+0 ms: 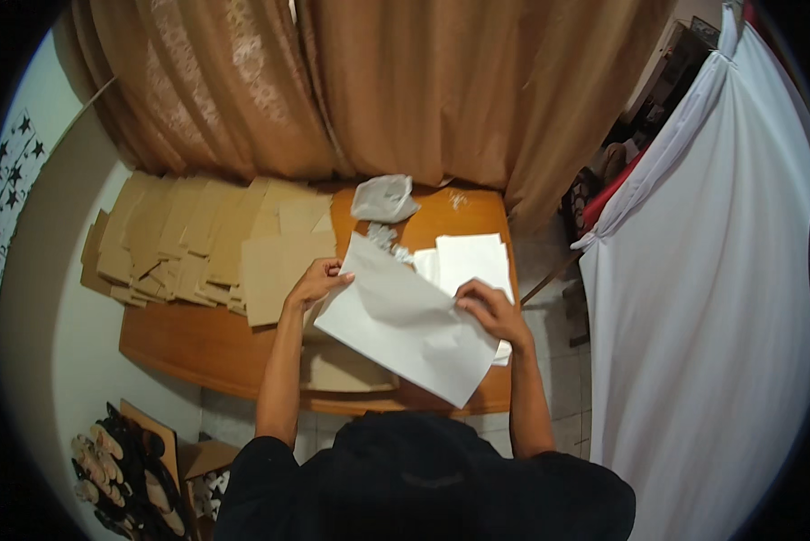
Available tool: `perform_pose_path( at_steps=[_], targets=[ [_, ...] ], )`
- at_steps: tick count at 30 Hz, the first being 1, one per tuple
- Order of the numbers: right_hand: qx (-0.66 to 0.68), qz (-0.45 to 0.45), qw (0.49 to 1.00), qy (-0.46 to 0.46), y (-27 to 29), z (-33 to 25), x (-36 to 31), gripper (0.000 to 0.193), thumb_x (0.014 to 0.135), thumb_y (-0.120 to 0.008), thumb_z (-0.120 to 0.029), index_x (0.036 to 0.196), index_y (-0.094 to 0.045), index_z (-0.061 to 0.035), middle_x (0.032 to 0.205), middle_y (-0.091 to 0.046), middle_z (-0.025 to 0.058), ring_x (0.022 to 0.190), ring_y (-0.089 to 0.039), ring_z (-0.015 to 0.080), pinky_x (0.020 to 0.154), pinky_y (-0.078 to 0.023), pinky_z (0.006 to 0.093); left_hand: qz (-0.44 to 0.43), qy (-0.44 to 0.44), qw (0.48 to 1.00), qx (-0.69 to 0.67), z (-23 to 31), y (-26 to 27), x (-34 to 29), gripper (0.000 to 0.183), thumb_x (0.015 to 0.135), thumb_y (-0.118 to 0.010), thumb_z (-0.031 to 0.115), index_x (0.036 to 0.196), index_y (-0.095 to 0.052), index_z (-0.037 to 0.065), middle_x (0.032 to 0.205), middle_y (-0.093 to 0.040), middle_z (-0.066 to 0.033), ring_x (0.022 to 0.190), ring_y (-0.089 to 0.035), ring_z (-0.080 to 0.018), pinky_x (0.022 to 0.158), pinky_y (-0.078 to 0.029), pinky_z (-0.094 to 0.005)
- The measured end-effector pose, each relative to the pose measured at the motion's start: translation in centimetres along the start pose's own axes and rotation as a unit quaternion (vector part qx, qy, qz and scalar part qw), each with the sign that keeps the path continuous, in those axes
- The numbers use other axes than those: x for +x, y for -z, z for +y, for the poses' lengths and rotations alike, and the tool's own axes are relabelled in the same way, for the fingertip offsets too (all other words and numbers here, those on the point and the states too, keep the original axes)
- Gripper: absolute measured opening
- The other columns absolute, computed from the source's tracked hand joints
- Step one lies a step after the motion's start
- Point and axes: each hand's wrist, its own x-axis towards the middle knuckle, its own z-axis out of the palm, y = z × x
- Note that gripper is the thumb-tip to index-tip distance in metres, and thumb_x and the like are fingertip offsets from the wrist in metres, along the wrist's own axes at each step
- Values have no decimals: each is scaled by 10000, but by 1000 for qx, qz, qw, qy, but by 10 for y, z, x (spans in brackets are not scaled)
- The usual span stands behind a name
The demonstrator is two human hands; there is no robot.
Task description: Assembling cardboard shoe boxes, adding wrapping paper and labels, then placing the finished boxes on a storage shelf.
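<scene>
A large sheet of white paper (391,311) hangs tilted over the table between my two hands. My left hand (317,283) pinches its left edge near the far corner, thumb on top. At the far right edge, my right hand (490,313) grips the paper with bent fingers. Beyond that hand lies a stack of white paper (472,255), partly covered. A brown cardboard piece (342,368) shows under the sheet's near side. Left of my left hand, a flat cardboard square (279,275) rests against a spread of overlapping brown cardboard pieces (175,225).
The wooden table (197,343) carries a whitish plastic bag (384,198) at the back, with small crumpled scraps (382,236) beside it. Brown curtains (405,90) hang behind. A white cloth (693,298) hangs at right. Shoes (107,460) stand at lower left.
</scene>
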Motion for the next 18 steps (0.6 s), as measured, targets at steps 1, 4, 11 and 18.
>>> perform_pose_path(
  at_steps=[1,4,11,18],
  targets=[
    [31,17,999,-21,-9,6,5,143,972,-647,-131,1027,-632,0,923,-678,72,872,-639,160,839,-511,300,3,-19,1000,-23,-1,8,-9,246,897,-774,179,1078,-699,31,900,-683,32,816,-568,-37,761,-465,-208],
    [61,50,991,-107,-40,28,23,216,937,-723,-216,1032,-648,-37,909,-661,34,850,-608,101,769,-497,276,18,-5,995,-94,-40,39,-30,168,906,-748,104,1043,-690,26,915,-689,12,793,-564,-33,726,-459,-189],
    [124,87,928,-341,-117,72,16,552,788,-876,-298,1189,-594,-45,866,-664,63,780,-621,123,634,-505,273,136,73,967,-201,-113,69,-87,209,940,-702,79,1088,-631,-50,971,-719,-102,818,-671,-135,753,-565,-277],
    [265,167,865,-392,-172,100,-12,522,814,-829,-73,1248,-544,-14,799,-662,11,684,-616,83,550,-493,258,177,97,951,-233,-148,75,-116,142,958,-668,69,1041,-628,-40,969,-724,-133,836,-681,-165,737,-578,-316]
  ],
)
